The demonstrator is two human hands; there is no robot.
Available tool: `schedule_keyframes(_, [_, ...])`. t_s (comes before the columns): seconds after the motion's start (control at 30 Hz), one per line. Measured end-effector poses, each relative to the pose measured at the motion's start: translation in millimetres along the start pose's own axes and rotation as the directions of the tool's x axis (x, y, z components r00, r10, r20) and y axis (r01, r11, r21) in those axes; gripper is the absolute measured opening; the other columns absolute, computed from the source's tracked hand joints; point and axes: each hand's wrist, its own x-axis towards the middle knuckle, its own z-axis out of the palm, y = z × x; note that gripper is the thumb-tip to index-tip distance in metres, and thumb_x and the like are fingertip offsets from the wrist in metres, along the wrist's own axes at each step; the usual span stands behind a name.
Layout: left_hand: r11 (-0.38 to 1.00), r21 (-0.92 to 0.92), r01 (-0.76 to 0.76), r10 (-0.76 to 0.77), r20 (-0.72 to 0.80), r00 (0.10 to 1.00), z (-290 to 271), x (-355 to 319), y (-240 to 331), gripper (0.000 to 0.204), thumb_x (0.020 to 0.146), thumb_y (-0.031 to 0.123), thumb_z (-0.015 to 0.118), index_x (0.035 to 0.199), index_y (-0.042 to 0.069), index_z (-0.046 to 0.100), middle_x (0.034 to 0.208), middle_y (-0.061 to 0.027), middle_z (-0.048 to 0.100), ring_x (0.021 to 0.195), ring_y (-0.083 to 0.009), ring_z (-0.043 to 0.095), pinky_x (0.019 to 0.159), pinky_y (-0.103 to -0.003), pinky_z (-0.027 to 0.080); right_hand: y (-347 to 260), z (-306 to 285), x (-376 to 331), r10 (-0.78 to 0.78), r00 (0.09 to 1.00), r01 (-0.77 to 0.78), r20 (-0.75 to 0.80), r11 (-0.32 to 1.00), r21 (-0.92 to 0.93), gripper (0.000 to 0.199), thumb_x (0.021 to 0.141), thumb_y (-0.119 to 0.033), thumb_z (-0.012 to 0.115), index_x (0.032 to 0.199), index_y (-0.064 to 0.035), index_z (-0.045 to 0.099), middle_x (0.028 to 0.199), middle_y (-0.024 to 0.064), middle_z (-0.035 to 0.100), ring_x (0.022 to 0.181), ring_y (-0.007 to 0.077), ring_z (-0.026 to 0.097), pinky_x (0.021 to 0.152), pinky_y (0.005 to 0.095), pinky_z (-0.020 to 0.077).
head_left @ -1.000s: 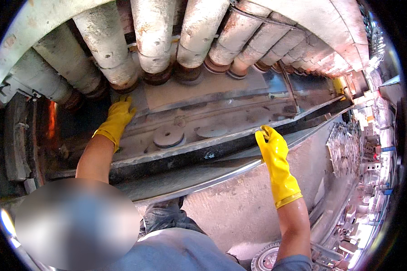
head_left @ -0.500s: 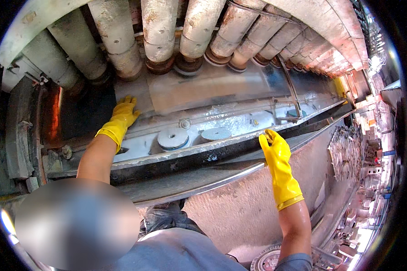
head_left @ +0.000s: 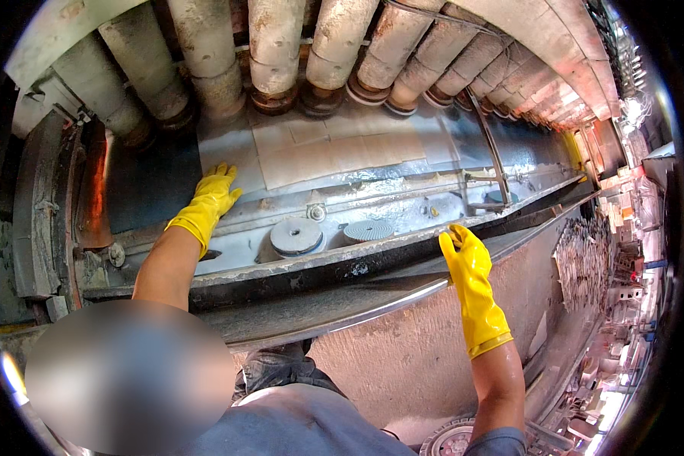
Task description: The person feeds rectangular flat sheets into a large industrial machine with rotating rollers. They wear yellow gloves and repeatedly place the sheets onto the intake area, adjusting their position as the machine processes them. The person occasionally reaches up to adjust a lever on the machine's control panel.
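Note:
My left hand (head_left: pixel 214 199), in a yellow rubber glove, lies with its fingers spread on a wet grey slab (head_left: pixel 230 144). To the right of that slab lie tan, flat rectangular slabs (head_left: pixel 334 161), close together on the machine bed. My right hand (head_left: pixel 467 266), also in a yellow rubber glove, is at the machine's front rail (head_left: pixel 403 242). Its fingers are bent towards the thumb, and what lies between them is hidden. Two round discs, one pale and smooth (head_left: pixel 295 234) and one ribbed (head_left: pixel 369 230), lie behind the rail between my hands.
Thick, stained cylinders (head_left: pixel 273 53) stand in a row over the bed's far side. A thin metal bar (head_left: pixel 490 148) slants down at the right. Below the front rail runs a dark trough (head_left: pixel 311 300). Stacked thin pieces (head_left: pixel 581 262) stand at the far right.
The view has shifted slightly, and the seams between the tan slabs look sharper now. Both hands keep their places against the slab and the rail.

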Motion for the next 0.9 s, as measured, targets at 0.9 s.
schedule_keyframes(0.9, [0.999, -0.036, -0.016, 0.016, -0.017, 1.000, 0, -13, 6, 0.072, 0.099, 0.036, 0.069, 0.162, 0.010, 0.045, 0.170, -0.0223, 0.036, 0.156, -0.0411, 0.034, 0.130, -0.046, 0.026, -2, -11, -10, -0.029, 0.999, 0.028, -0.022, 0.999, -0.035, 0.050, 0.096, -0.040, 0.074, 0.128, -0.0024, 0.074, 0.117, 0.0177, 0.079, 0.110, 0.0360, 0.074, 0.098, 0.0429, 0.0557])
